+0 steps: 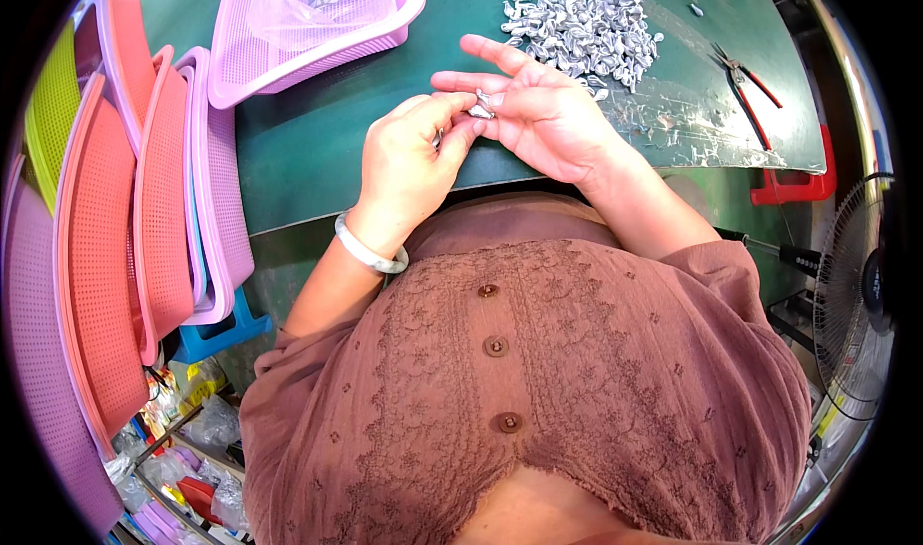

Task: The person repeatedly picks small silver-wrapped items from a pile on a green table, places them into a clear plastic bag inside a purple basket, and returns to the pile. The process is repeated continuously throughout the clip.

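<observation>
Near the front edge of the green table, my two hands meet over a small silvery piece [482, 111]. My left hand [409, 151], with a pale bangle [370, 247] at its wrist, pinches the piece between thumb and forefinger. A bit of another silvery piece [437, 139] shows inside that hand. From the other side, the thumb and forefinger of my right hand [553, 117] close on the same piece, its other fingers stretched out. Just beyond my right hand lies a heap of similar small silvery curled pieces [601, 31]; their exact kind is too small to tell.
A lilac plastic basket [288, 74] holding a clear bag [322, 7] stands at the far left of the table [317, 170]. Stacked pink, orange and purple baskets [163, 209] rise on the left. Red-handled pliers [742, 88] lie at right, near a fan [851, 295].
</observation>
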A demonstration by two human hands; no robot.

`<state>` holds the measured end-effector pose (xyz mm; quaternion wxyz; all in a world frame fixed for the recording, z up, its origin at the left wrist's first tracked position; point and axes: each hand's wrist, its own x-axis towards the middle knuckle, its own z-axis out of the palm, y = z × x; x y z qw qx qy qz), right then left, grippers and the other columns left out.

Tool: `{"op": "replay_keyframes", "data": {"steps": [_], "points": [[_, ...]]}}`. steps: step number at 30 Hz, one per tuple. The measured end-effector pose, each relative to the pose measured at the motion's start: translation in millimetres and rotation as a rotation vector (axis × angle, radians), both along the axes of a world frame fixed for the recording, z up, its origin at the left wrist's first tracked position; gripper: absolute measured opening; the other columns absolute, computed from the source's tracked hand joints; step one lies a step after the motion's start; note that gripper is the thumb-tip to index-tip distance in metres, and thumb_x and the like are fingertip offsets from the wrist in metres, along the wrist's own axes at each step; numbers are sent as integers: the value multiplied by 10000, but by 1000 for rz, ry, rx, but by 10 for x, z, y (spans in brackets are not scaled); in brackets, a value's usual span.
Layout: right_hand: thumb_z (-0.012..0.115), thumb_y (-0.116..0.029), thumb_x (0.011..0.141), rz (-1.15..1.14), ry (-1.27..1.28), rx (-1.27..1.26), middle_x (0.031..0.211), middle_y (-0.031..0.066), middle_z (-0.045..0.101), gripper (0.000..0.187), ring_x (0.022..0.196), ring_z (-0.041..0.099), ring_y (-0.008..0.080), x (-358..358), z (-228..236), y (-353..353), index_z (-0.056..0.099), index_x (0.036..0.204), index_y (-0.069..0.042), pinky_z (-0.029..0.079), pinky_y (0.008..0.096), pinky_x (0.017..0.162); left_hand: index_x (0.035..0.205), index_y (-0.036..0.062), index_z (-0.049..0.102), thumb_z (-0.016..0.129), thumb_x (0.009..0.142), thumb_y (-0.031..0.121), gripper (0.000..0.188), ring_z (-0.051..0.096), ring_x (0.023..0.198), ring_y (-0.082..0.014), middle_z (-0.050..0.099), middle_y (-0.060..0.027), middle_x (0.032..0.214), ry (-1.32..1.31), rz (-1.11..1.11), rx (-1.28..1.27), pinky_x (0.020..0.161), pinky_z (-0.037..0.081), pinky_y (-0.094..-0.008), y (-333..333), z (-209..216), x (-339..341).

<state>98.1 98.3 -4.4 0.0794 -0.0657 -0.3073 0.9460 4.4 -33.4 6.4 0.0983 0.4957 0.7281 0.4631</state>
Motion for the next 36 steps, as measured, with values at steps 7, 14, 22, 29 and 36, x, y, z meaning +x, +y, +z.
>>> {"op": "replay_keyframes", "data": {"steps": [7,14,22,29,36], "points": [[395,93,776,-11,-26,-30,1189,271,384,606,1014,500,291,4,36,-22,169,1330,2,431,353,864,863,24,641,649,735,39,129,504,611,-76,603,-37,726,-96,6,19,554,415,-212,6,-11,-10],[391,100,769,-26,-41,-23,1207,284,366,588,1055,475,299,6,39,-34,189,1315,14,403,367,925,875,-16,617,599,802,49,99,519,703,-50,622,-21,815,-449,-29,58,646,426,-184,-6,-125,-60],[405,93,781,-32,-19,-8,1234,282,352,559,1132,427,315,26,56,-38,218,1303,18,369,384,969,915,-26,597,576,828,55,121,540,792,-69,618,-45,874,-628,-67,90,717,437,-186,-19,-160,-86],[429,81,793,-31,-10,11,1250,258,354,564,1140,426,301,34,51,-39,214,1310,6,362,380,975,868,-14,617,601,811,73,105,504,712,-44,609,-14,794,-686,-51,137,644,413,-175,-12,-116,-65],[533,-12,806,-55,56,136,1274,211,381,570,1165,414,283,34,-16,-65,267,1308,-50,317,393,998,864,-7,616,601,815,91,110,464,662,-32,579,13,752,-743,-36,112,603,386,-166,-28,-105,-73]]}}
